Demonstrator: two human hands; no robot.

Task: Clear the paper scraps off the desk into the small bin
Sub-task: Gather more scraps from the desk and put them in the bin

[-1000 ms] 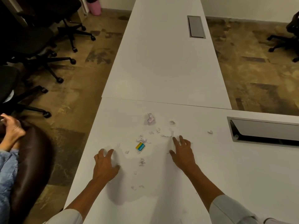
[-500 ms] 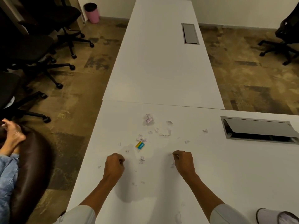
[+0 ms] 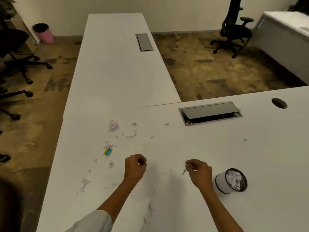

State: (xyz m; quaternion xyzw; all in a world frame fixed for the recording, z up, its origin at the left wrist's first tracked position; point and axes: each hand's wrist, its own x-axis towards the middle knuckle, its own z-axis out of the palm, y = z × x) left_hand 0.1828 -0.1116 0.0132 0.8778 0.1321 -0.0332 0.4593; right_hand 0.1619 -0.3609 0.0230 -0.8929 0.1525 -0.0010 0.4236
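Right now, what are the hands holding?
The right hand pinches a paper scrap by its top end; the rest dangles. The left hand is curled round scraps, mostly hidden.

left hand [image 3: 135, 168]: fingers curled under; whatever they hold is hidden, save a pale sliver at the knuckles.
right hand [image 3: 199, 173]: pinches a paper scrap [image 3: 184, 171], its shape blurred.
small bin [image 3: 231, 180]: contents a pale blur.
eraser [image 3: 107, 151]: print too small to read.
tabletop [image 3: 250, 164]: cut off right and bottom.
forearms: cut off by the bottom edge.
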